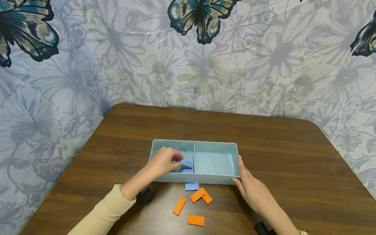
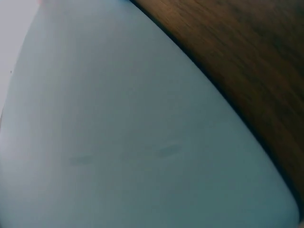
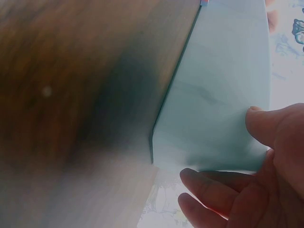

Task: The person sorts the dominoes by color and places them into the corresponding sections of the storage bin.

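Dark wood table (image 1: 264, 137), floral butterfly sheet (image 1: 264, 58) behind. Pale blue box (image 1: 215, 146), two compartments, sits mid-table. Left hand (image 1: 164, 160) reaches into left compartment, pinching blue tile (image 1: 186, 163). Right hand (image 1: 249, 182), fingers fairly straight, braces box's right end. Orange tiles (image 1: 197, 195) plus another blue one loose on table in front.

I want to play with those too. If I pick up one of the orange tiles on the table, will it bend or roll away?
Probably not. Each orange tile looks flat, thin and straight-edged, so likely stiff and light. One leans on another without sagging. Flat on the table, it may be fiddly to lift.
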Demonstrator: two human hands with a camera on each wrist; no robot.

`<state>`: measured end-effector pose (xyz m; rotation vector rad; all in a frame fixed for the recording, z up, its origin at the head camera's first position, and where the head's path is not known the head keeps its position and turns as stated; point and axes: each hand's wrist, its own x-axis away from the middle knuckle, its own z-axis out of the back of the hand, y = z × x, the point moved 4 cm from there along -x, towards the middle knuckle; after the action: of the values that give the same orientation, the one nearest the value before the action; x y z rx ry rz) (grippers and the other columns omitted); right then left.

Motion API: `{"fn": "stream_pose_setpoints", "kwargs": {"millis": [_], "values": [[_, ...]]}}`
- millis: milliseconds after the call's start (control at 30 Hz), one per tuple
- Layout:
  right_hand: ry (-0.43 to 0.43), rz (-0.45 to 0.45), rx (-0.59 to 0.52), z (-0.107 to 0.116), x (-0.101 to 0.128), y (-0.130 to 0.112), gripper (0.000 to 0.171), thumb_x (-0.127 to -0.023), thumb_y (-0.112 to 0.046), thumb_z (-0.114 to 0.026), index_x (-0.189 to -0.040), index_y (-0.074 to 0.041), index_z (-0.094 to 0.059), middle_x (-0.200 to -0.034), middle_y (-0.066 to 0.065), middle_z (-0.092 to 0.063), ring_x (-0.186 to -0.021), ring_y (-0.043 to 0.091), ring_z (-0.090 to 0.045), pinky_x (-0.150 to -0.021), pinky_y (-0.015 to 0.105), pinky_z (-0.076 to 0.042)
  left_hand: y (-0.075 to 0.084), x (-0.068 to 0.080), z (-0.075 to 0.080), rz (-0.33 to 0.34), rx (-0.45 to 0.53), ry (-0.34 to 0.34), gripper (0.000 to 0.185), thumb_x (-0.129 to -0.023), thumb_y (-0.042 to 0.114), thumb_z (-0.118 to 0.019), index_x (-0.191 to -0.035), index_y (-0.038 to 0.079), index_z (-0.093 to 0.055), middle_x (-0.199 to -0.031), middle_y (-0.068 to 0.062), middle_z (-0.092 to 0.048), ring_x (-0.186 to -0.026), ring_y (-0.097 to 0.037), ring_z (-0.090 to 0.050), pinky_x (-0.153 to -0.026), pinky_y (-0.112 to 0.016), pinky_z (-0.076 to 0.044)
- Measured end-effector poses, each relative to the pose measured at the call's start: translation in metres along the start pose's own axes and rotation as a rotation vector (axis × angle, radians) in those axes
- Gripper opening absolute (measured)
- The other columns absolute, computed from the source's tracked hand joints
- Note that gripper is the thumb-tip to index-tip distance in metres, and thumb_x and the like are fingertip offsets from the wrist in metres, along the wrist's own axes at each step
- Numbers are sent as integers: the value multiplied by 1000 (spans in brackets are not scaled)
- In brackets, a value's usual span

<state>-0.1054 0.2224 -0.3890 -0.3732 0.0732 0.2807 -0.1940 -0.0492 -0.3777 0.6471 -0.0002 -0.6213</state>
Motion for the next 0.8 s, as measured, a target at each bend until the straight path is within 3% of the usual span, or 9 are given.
{"fn": "stream_pose_setpoints", "kwargs": {"millis": [467,800], "values": [[2,6,1,0,0,0,72,-99,-27,-50,-150,-4,-5,-143,24,-33,-117,38,-48,-86,50,-43,-7,-6,-6,50,-40,-111,11,-76,7,-78,-83,8,-70,-73,5,-62,-68,-9,-58,-64,-26,-49],[6,11,8,0,0,0,72,-98,-26,-51,-150,-3,-6,-143,25,-32,-118,38,-47,-87,50,-43,-7,-10,-11,12,-70,-190,12,-76,9,-79,-81,8,-68,-70,5,-59,-65,-9,-54,-61,-24,-48]]}}
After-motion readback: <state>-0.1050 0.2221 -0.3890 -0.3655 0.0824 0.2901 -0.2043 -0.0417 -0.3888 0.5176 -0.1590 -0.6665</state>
